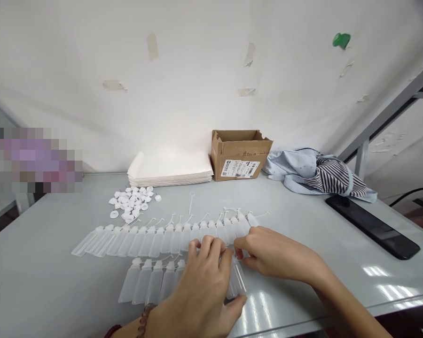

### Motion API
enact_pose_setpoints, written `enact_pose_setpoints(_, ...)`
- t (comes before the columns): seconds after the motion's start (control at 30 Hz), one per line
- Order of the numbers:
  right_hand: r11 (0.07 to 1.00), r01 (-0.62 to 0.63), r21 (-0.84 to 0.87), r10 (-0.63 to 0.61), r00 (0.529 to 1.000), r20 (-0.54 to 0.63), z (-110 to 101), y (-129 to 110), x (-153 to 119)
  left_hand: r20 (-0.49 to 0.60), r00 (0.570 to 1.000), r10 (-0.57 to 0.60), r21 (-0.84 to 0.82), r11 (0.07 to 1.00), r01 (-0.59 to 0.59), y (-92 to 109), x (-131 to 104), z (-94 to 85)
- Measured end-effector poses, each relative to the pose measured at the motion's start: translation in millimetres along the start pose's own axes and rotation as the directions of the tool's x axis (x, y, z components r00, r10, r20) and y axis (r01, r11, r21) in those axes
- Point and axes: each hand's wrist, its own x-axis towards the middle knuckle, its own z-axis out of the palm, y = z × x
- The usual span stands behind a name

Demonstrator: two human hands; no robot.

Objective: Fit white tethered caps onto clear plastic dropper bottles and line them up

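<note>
My left hand [200, 286] is closed over the right end of the front row, its thumb at the base of a small translucent plastic bottle [237, 279] and its fingers near the top. My right hand [271, 251] is curled in a pinch at that bottle's neck; what its fingertips hold is hidden. Other bottles of the front row [155, 283] lie side by side left of my left hand, some behind it. Beyond both hands runs a longer row of similar bottles [148, 241], many with thin white straps at their necks.
Small white pointed caps [129, 202] lie heaped behind the rows, with a loose thin strap [191, 203] nearby. Against the wall are a stack of white sheets [171, 171], an open cardboard box [241, 157] and a folded cloth [296, 169]. A black phone [372, 226] lies right.
</note>
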Motion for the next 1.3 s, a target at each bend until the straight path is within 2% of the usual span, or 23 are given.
enact_pose_setpoints(0.17,0.999,-0.035,0.013,0.035,0.999,0.015,-1,0,3,0.025,1.0,-0.003,-0.022,1.0,0.003,1,-1,-1.6)
enact_pose_setpoints(0.3,0.997,-0.059,0.054,0.055,0.996,0.077,-4,1,3,-0.015,1.0,0.021,-0.009,1.0,-0.021,-1,-3,0.1)
enact_pose_setpoints(0.6,0.993,-0.065,0.103,0.055,0.993,0.106,-6,3,5,-0.037,0.999,0.029,0.02,0.999,-0.029,-1,-4,0.5)
enact_pose_setpoints(0.73,0.961,-0.106,0.255,0.064,0.984,0.167,-11,7,3,-0.038,0.999,0.033,-0.022,0.999,-0.034,-1,-5,-4.3)
enact_pose_setpoints(0.83,0.903,-0.156,0.401,0.076,0.975,0.209,-20,13,-1,-0.128,0.991,0.031,-0.034,0.999,-0.036,-10,-5,-13.8)
enact_pose_setpoints(0.9,0.845,-0.158,0.51,0.087,0.983,0.16,-25,19,-2,-0.209,0.978,0.018,-0.02,1.0,-0.022,-21,-4,-23.4)
enact_pose_setpoints(0.97,0.796,-0.094,0.598,0.122,0.993,-0.007,-28,31,-1,-0.262,0.965,-0.024,-0.032,0.999,0.016,-37,-3,-34.6)
enact_pose_setpoints(1.0,0.798,-0.049,0.601,0.165,0.976,-0.139,-28,39,1,-0.264,0.963,-0.055,-0.049,0.998,0.044,-46,-2,-40.5)
enact_pose_setpoints(1.03,0.819,-0.017,0.573,0.215,0.935,-0.28,-27,48,3,-0.271,0.959,-0.086,-0.067,0.995,0.071,-55,0,-46.1)
enact_pose_setpoints(1.07,0.87,-0.034,0.492,0.288,0.845,-0.451,-25,59,6,-0.283,0.953,-0.112,-0.076,0.993,0.094,-63,1,-51.2)
enact_pose_setpoints(1.1,0.919,-0.112,0.378,0.336,0.724,-0.602,-22,71,9,-0.297,0.945,-0.136,-0.077,0.99,0.118,-72,2,-55.7)
enact_pose_setpoints(1.13,0.921,-0.17,0.35,0.372,0.647,-0.665,-19,83,12,-0.308,0.939,-0.152,-0.076,0.988,0.135,-80,3,-59.2)
enact_pose_setpoints(1.2,0.913,-0.246,0.324,0.407,0.561,-0.721,-13,106,17,-0.299,0.939,-0.17,-0.058,0.985,0.16,-94,4,-62.8)
enact_pose_setpoints(1.3,0.897,-0.342,0.28,0.425,0.495,-0.758,-5,133,21,-0.208,0.968,-0.142,0.01,0.989,0.147,-110,5,-60.1)
